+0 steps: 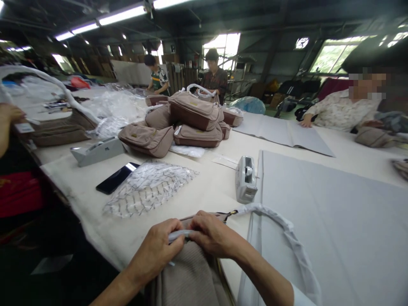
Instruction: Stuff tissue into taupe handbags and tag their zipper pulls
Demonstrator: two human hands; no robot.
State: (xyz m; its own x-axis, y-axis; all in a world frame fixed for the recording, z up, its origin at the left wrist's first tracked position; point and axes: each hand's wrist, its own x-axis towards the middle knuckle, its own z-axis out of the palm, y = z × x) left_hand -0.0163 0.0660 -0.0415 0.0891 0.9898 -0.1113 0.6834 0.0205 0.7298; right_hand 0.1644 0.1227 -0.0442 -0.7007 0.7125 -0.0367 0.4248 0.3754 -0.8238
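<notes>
Left hand (162, 243) and right hand (211, 233), fingers curled nearly closed, pinch translucent white plastic strip (180, 234) atop taupe woven-fabric bag (195, 272) at cream-covered table's (207, 191) near edge; best keep tension even, avoid snagging bag.

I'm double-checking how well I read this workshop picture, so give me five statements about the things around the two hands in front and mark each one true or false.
1. The left hand and the right hand are both at a pale strip over the bag in front. True.
2. The phone lies on top of the pile of bags. False: the phone lies on the table.
3. A tape dispenser stands beside the left edge of the nearest grey sheet. True.
4. The strap by the right arm is bare and red. False: the strap is wrapped in white.
5. There is only one tape dispenser. False: a second dispenser stands behind the phone.
</notes>
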